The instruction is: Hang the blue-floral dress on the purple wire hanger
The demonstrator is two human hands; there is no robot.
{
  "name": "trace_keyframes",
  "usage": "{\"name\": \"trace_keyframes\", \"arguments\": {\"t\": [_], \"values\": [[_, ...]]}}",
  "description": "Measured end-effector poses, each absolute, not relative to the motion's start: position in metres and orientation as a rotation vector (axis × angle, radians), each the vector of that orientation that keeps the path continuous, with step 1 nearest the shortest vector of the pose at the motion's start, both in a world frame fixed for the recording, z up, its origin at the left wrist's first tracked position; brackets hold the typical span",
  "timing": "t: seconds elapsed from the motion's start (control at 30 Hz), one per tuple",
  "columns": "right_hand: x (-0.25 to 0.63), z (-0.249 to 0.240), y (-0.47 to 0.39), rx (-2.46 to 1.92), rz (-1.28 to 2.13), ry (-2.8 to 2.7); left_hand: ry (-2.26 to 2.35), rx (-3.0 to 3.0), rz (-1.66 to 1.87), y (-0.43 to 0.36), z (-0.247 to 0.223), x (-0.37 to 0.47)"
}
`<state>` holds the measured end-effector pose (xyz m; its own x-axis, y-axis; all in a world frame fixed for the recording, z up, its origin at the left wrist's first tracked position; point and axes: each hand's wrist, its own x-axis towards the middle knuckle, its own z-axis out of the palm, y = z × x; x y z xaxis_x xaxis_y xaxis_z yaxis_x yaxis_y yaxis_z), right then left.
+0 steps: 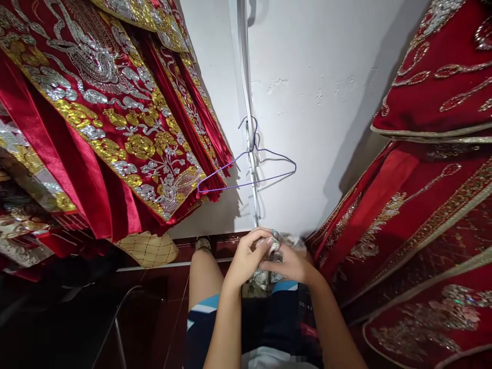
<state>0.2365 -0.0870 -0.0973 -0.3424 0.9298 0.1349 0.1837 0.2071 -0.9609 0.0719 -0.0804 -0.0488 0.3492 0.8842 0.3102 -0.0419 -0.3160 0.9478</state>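
Observation:
A patterned whitish-green cloth (pixel 261 277) hangs bunched between my two hands, above my lap. My left hand (pixel 251 253) is curled round its upper part, thumb and fingers pinched together on the fabric. From the right, my right hand (pixel 288 264) grips the same bunch, its fingers partly hidden by the cloth and by my left hand. Above both hands, a thin purple wire hanger (pixel 230 188) hangs with no garment on it, beside a narrow pale strip (pixel 251 169) on the wall.
Red embroidered garments (pixel 138 146) hang at the left, and more red beaded ones (pixel 434 195) at the right. Behind is a white wall (pixel 307 61). A black chair-like object with a metal frame (pixel 117 328) stands at lower left on dark red tiles (pixel 172 292).

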Motion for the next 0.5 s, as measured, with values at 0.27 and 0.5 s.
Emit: {"name": "trace_keyframes", "arguments": {"t": [0.27,0.5], "values": [[0.237,-0.046,-0.085,-0.846,1.706,-1.464,0.786,1.587,0.814,-0.067,-0.070,0.042],[0.291,0.006,-0.071,-0.835,1.626,-1.449,0.893,1.877,0.277,-0.072,-0.078,-0.017]]}}
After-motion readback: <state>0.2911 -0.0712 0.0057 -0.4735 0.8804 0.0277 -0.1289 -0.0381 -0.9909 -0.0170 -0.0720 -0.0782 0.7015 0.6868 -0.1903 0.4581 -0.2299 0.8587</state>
